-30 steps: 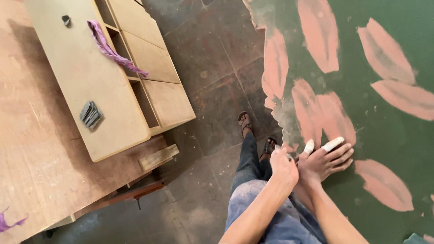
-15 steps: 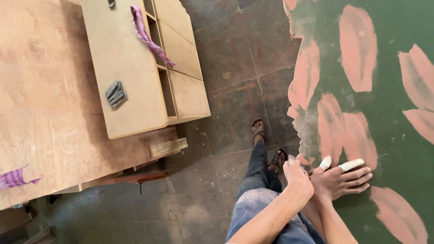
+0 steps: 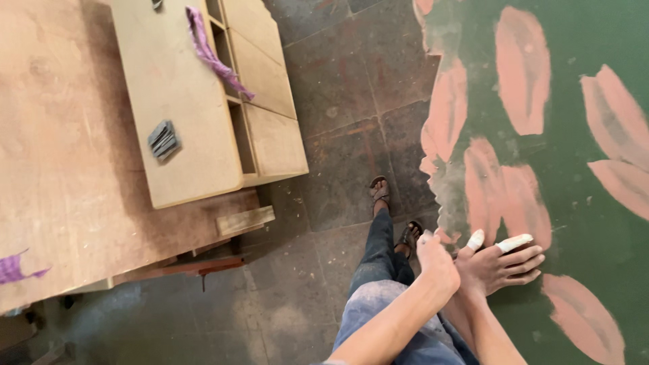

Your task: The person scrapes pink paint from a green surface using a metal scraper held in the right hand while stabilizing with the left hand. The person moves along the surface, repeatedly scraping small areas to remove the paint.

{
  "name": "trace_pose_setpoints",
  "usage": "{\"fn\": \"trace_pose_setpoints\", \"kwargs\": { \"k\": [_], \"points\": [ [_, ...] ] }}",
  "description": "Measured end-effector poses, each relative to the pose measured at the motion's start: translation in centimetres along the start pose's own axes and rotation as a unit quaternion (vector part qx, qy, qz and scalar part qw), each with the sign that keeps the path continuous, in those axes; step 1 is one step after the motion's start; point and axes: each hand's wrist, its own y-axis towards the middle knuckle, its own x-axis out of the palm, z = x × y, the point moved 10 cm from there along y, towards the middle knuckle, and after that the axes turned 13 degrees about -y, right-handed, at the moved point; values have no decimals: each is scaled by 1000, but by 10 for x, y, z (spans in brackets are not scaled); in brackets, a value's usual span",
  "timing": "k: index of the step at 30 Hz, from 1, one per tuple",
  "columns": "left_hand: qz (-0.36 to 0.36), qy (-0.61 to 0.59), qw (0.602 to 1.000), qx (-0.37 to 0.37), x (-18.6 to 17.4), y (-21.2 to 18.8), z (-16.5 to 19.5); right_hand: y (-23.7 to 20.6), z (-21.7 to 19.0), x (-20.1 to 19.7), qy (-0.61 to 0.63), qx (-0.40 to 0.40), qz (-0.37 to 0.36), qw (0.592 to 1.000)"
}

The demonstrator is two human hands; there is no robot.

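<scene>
My left hand and my right hand meet in front of me, low in the head view, above my legs in blue trousers. The left hand's fingers are curled and press against the base of the right hand; whatever lies under them is hidden. The right hand's fingers are stretched out and apart, two of them wrapped in white tape. Both hands hover close to a green surface with pink filler patches.
A pale wooden cabinet with open compartments lies on a plywood workbench at left. On the cabinet are a purple rag and a stack of small grey pieces. My sandalled feet stand on a dark stone floor.
The view has swung, so the cabinet and bench sit further right and lower in frame. My hands stay pressed together, the right fingers still spread.
</scene>
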Motion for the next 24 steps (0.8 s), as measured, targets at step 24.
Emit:
{"fn": "trace_pose_setpoints", "kwargs": {
  "k": [24],
  "points": [
    [-24,56,995,-73,-1,-1,-2,2,-6,-6,-31,-11,19,999]
  ]
}}
